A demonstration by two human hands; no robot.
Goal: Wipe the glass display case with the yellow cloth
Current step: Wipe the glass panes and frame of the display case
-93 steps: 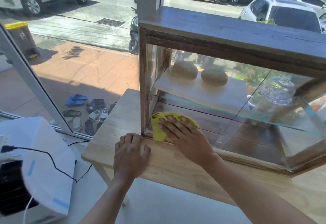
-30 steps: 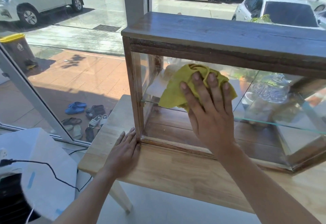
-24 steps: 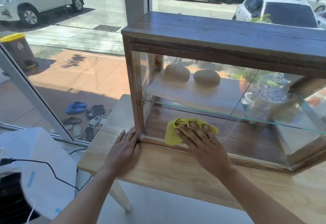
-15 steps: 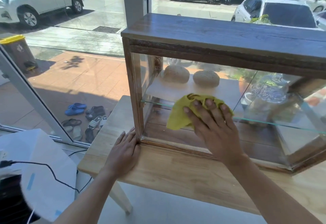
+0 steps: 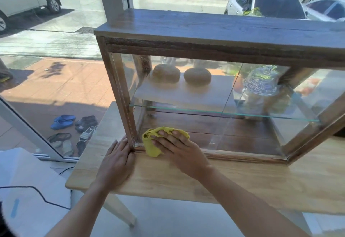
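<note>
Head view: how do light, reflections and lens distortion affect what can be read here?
Head view: hard daylight, sharp focus; wide-angle bends the display case edges; reflections veil the glass dome at right; the right hand on the yellow cloth and the left hand read clearly.

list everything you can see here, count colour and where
display case: 1, dark wood and glass, on the table
yellow cloth: 1, yellow, low left corner of the front glass
table: 1, light wood, under the case
round loaves: 2, brown, upper glass shelf, left
glass dome: 1, clear, upper shelf, right
shoes: several pairs, blue, black, grey, outside on the paving
left hand: flat on the table at the case's corner
right hand: presses the cloth
</note>
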